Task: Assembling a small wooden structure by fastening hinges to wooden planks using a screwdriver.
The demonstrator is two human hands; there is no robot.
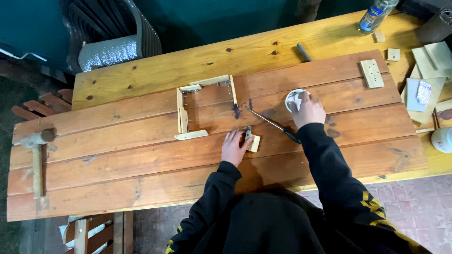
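Observation:
My left hand (234,146) rests on the wooden panel and holds a small metal hinge (248,132) against a little pale wood block (254,143). My right hand (308,110) reaches into a small round white container (293,96), fingers dipped in it; what it pinches is hidden. A screwdriver (274,125) with a dark handle lies between the two hands. Beyond my left hand stands a small open frame of thin pale wood strips (182,113).
A hammer (36,160) lies at the left end of the brown plank panel (117,155). Wood offcuts (371,73), a plastic bottle (375,14), a grey rod (303,52) and a white jar (443,139) sit to the right. A dark plastic chair (113,33) stands behind the bench.

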